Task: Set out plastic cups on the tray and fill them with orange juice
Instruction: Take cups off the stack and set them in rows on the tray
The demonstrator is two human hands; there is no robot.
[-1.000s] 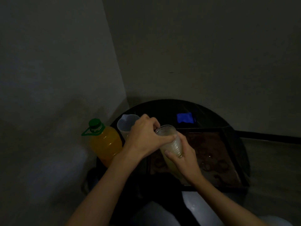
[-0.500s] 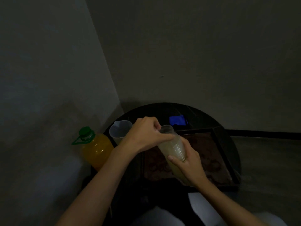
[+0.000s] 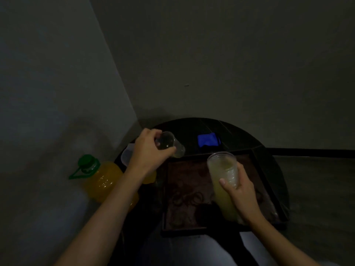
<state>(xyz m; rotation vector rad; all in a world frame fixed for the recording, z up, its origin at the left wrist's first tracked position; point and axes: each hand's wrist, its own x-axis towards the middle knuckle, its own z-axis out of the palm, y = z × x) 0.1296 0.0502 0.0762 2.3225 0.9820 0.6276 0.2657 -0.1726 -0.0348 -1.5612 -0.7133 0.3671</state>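
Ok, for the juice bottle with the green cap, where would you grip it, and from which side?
Probably by the green handle looped off its neck, coming from above and the left. The juice bottle stands roughly upright, its body wide and rounded, likely too broad for one hand, and the left arm crosses its right side.
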